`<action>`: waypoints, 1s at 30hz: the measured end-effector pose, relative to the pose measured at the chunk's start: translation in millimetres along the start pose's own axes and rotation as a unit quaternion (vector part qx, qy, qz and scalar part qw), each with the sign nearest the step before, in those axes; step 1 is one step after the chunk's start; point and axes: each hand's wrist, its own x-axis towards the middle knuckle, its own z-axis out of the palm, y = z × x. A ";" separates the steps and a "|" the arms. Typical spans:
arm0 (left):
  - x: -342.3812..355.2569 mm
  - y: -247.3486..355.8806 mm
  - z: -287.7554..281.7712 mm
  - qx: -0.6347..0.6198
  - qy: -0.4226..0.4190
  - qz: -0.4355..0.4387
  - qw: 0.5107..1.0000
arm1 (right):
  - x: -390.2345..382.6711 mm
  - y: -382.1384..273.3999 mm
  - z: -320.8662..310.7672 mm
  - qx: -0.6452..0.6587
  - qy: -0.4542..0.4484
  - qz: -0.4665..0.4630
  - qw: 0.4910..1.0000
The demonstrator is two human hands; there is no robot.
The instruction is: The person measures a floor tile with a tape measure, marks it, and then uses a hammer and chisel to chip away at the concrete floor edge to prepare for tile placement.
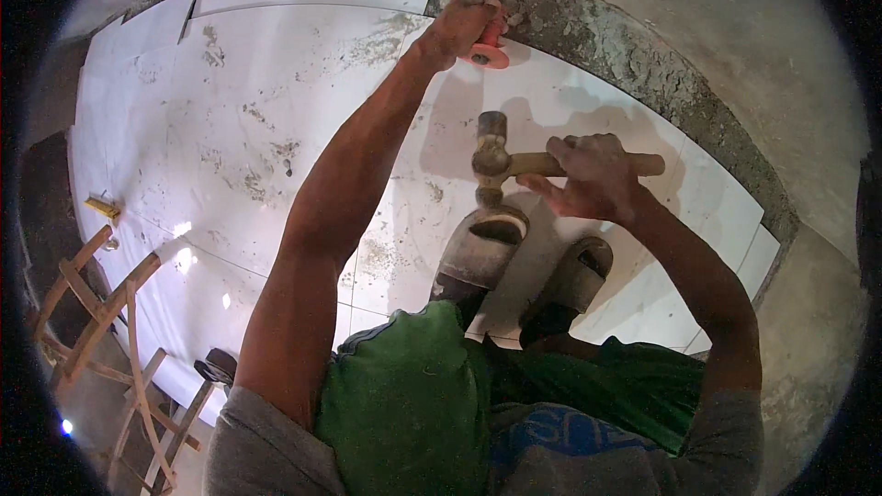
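My left hand (457, 29), arm stretched far forward, is closed around the red grip of a chisel with a round hand guard (487, 57). The chisel's blade points away from me, onto the rough mortar strip (588, 23) at the edge of the tiles. In my right hand (593, 174) is a hammer (491, 162), gripped by its wooden handle. Its metal head hangs above the white floor tiles (276, 83), nearer to me than the chisel and apart from it. Part of the chisel is hidden by my left fingers.
My shoes (484, 248) stand on the tiles below the hammer. A bare wall (763, 46) curves round behind the mortar strip. At the left stands a wooden trestle (110, 312), with a small yellow tool (101, 208) beyond it. Mortar crumbs dot the tiles.
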 end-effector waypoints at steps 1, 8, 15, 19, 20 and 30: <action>2.2 1.0 3.1 -0.255 0.005 -0.167 0.952 | -0.2 -2.2 1.6 0.014 0.012 -0.021 1.000; 5.8 -9.8 0.6 -0.170 -0.031 -0.156 0.972 | 10.5 -44.6 10.1 -0.012 -0.027 -0.079 0.996; 4.7 -18.3 1.2 -0.104 0.041 -0.051 0.992 | 65.2 3.8 -11.2 -0.057 0.004 0.030 0.998; 17.8 -34.7 -14.3 0.088 -0.077 0.024 0.993 | 67.9 -24.0 -11.6 -0.077 -0.170 0.035 0.982; 23.4 -34.0 -16.5 0.103 -0.111 0.005 0.988 | 57.1 -22.1 -6.2 -0.073 -0.120 -0.095 0.985; 28.8 -57.3 -12.4 0.152 -0.052 0.137 0.977 | 75.6 -24.2 -14.2 -0.095 -0.044 0.034 0.994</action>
